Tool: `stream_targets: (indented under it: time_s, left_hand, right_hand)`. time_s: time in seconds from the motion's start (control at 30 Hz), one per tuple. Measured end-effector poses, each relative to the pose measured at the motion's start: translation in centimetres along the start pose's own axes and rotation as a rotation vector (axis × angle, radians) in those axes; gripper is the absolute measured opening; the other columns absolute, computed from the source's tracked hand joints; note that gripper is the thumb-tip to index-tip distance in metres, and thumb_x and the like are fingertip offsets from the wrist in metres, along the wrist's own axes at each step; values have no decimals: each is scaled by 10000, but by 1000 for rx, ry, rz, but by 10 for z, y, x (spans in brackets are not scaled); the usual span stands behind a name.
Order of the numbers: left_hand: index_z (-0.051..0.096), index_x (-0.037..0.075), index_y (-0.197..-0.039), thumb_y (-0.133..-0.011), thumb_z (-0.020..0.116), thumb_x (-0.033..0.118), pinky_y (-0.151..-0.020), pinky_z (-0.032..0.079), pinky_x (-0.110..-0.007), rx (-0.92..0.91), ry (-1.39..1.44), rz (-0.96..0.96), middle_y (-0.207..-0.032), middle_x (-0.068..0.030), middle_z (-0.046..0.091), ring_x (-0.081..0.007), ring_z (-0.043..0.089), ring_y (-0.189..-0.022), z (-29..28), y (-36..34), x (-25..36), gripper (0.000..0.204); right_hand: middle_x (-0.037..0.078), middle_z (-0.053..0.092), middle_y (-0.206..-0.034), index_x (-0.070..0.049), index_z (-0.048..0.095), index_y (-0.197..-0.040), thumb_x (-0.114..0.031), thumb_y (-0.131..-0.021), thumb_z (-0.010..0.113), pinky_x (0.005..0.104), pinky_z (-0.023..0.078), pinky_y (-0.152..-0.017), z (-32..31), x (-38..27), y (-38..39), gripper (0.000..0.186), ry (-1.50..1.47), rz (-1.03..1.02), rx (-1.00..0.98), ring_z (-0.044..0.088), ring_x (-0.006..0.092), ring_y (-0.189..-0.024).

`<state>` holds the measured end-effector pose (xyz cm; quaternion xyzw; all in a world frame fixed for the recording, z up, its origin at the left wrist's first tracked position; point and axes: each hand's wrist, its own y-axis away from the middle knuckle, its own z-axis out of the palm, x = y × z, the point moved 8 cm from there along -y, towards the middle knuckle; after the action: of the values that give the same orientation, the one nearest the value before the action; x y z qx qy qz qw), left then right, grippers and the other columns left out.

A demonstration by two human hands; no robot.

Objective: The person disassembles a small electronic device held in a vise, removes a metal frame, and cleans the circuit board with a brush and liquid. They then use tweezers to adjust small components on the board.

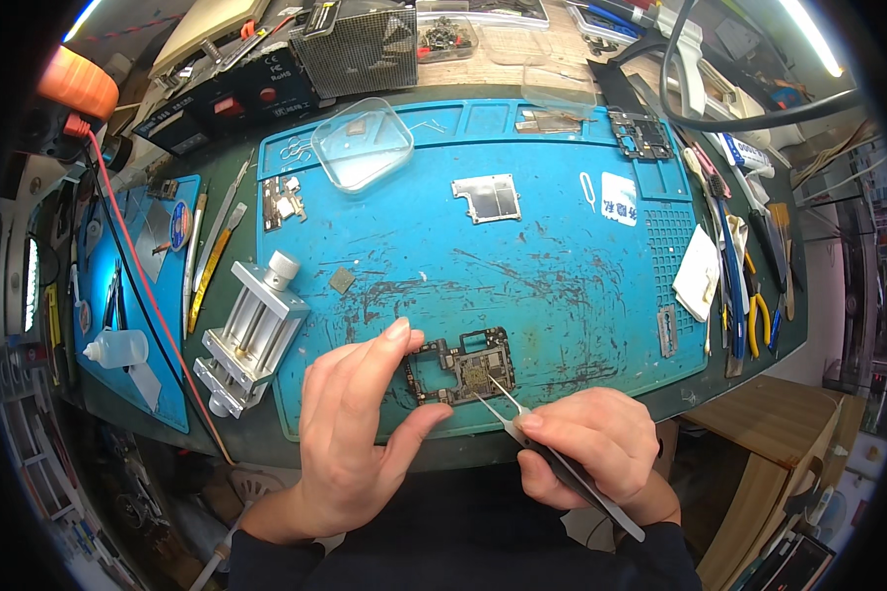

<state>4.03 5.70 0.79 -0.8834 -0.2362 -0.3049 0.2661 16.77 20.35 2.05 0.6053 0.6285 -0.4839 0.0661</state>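
Observation:
A dark phone circuit board point(460, 366) lies near the front edge of the blue work mat point(384, 236). My left hand point(357, 419) is beside its left end, thumb and fingers apart; the fingertips are close to the board, and whether they touch it I cannot tell. In my right hand point(601, 443) is a pair of tweezers point(552, 458), pinched between thumb and fingers. Its two tips are spread a little over the board's right half. Between the tips I can make out no part. A small square chip point(342, 281) rests on the mat, farther left.
A metal clamp point(254, 330) stands left of the mat. Toward the back are a clear plastic box point(363, 148), a silver shield plate point(487, 198) and another board point(641, 133). Yellow-handled pliers point(759, 325) and a white cloth point(697, 273) lie on the right; a dropper bottle point(116, 349) lies far left.

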Motion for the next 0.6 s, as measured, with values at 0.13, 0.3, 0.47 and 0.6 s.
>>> stream_targets:
  time_s: [0.13, 0.3, 0.47, 0.6]
  left_hand:
    - [538, -43, -1454, -723, 913, 22, -950, 508, -404, 0, 17, 0, -1254, -169, 730, -314, 674, -1108, -1, -1, -1, 824]
    - [526, -44, -1466, -730, 907, 11, -945, 509, -399, 9, 29, 2, -1252, -168, 734, -306, 679, -1112, 0, 0, -1, 830]
    - [523, -44, -1470, -734, 906, 12, -943, 507, -396, 3, 16, -3, -1254, -169, 734, -306, 683, -1111, 0, 0, -1, 832]
    - [522, -42, -1470, -737, 906, 20, -935, 504, -393, 5, 13, 0, -1255, -165, 735, -304, 682, -1110, 0, -1, -1, 830]
  right_hand:
    - [55, 757, -879, -30, 769, -1091, -26, -749, 824, 279, 549, -577, 1, 0, -1, 347, 3, 4, -19, 715, 186, -678]
    - [51, 765, -893, -32, 773, -1091, -49, -764, 834, 278, 551, -585, 3, -1, -1, 333, 6, -17, -40, 728, 182, -700]
    - [58, 774, -900, -32, 775, -1089, -64, -772, 844, 280, 553, -589, 4, -1, -2, 326, 13, -17, -54, 739, 185, -713]
    - [58, 779, -897, -35, 776, -1097, -83, -782, 857, 282, 554, -589, 5, -1, -4, 328, 20, -18, -69, 742, 186, -713]
